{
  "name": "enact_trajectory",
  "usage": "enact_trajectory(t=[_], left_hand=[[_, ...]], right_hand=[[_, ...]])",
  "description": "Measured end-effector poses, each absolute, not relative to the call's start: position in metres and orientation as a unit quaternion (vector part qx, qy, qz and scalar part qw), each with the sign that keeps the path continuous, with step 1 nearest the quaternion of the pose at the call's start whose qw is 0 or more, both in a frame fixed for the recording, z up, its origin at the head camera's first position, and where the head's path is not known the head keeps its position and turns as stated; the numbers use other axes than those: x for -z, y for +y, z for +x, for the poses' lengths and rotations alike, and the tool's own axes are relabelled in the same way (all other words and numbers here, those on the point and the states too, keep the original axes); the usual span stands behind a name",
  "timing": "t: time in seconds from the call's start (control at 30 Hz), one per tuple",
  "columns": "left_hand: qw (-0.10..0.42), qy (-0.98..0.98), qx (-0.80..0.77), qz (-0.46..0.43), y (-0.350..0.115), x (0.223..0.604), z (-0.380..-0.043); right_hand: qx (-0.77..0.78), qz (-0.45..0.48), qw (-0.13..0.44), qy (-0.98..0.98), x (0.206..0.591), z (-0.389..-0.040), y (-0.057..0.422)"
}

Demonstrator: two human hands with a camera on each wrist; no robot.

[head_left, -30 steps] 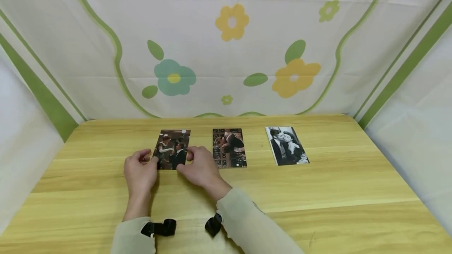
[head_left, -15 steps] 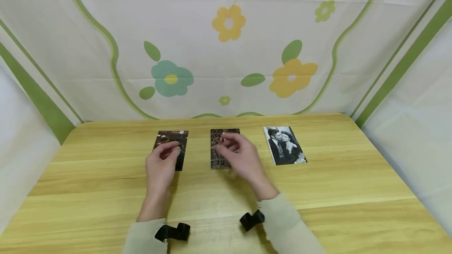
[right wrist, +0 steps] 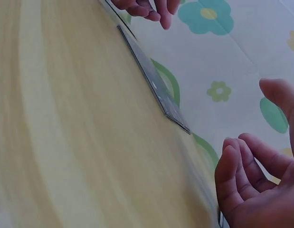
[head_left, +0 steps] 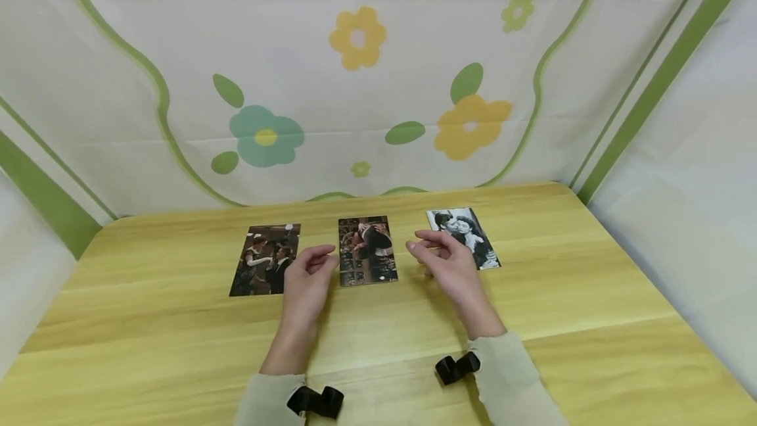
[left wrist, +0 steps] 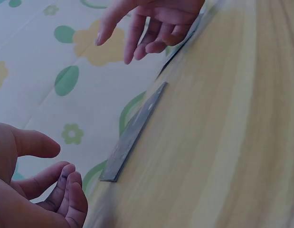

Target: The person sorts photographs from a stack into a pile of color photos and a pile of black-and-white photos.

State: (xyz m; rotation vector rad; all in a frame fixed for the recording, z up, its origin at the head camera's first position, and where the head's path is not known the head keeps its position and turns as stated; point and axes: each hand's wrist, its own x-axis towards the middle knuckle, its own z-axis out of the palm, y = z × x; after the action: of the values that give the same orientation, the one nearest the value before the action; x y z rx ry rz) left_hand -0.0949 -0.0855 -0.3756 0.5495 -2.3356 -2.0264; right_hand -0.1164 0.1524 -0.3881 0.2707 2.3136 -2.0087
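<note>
Tabletop (head_left: 384, 340) bears middle photo (head_left: 368, 252) (left hand (head_left: 306, 288) near).

The person's right hand (right wrist: 258, 199) fills the lower right, its fingers bent and its thumb standing apart from them. At the top, cut off by the edge, shows the left hand (right wrist: 144, 7), fingertips downward. Between the two, a thin, flat, rectangular grey card with dark edges (right wrist: 154, 78) lies on the pale, wood-grained tabletop (right wrist: 85, 123), near a white cloth printed with flowers (right wrist: 251, 52).
</note>
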Motion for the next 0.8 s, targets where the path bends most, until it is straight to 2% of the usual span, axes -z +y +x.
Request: enact_trajectory(t=[0.33,0.8], left_hand=[[-0.005,-0.757,0.633,0.162,-0.083,0.386,-0.093],[-0.011,-0.800,0.584,0.135,-0.082,0.395,-0.096]], right_hand=[[0.642,0.066,0.033,0.763,0.400,-0.116,0.144],[0.512,0.038,0.004,0.858,0.408,-0.112,0.128]])
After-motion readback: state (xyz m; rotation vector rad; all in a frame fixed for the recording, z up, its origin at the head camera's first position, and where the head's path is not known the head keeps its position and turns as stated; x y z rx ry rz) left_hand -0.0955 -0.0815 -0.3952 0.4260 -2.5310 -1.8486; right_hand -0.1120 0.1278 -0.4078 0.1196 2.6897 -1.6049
